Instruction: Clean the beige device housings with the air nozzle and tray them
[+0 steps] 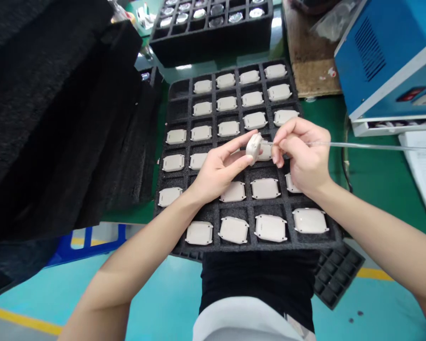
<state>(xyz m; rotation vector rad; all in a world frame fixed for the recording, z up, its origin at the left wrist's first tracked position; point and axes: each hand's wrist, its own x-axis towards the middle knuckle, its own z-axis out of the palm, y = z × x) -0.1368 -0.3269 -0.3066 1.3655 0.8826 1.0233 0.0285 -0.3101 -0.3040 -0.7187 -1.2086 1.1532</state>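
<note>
Pinched on edge between the thumb and fingers of my left hand (222, 166) is a beige watch case (253, 148). My right hand (303, 154) grips a thin clear tube (362, 145). The tube's tip points at the side of the watch case; whether it touches cannot be made out. Both hands hover over a black foam tray (230, 244), divided into square compartments. Most compartments hold similar beige watch cases, such as one at the front (270, 228), lying flat. My arms and hands hide some of the compartments.
Black foam sheets (64, 109) rise at the left. Behind the tray stands another foam tray (213, 40) with round watch parts. A blue machine (386, 61) and white paper (422, 166) are at the right. Below the table edge, a dark compartment tray (337, 272) is visible.
</note>
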